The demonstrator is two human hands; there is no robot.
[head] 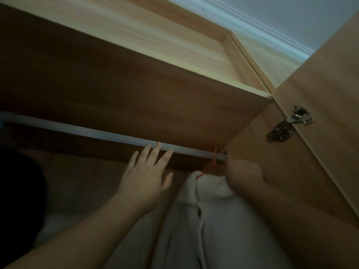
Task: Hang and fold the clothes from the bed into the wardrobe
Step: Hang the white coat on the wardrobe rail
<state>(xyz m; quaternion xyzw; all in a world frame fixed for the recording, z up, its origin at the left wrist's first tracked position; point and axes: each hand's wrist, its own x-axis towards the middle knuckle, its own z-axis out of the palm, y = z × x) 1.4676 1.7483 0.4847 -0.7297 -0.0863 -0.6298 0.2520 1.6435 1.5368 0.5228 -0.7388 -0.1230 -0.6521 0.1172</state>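
1. Wardrobe (136,90) interior fills the view from below: brown wooden top panel, open door at right, pale ceiling and cornice (272,35) at upper right. Lighting is dim; lower left is lost in shadow.
2. White hooded garment (213,220) hangs under the right end of the rail, its drawcord (201,214) trailing down the front. Its lower part is cut off by the frame edge. No label or writing readable.
3. Dark garment (17,191) at far left, shape not discernible.
4. Grey hanging rail (87,133) runs from left edge to the right side panel.
5. Left hand (147,177) is raised, fingers straight and spread, fingertips at the rail; it grasps nothing.
6. Right hand (244,175) is curled at the garment's collar just beside the rail end; its fingers are hidden, so what it grips cannot be told.
7. Metal hinge (289,125) on the door, slightly blurred.
8. Red hanger hook (215,156) over the rail; hanger body hidden.
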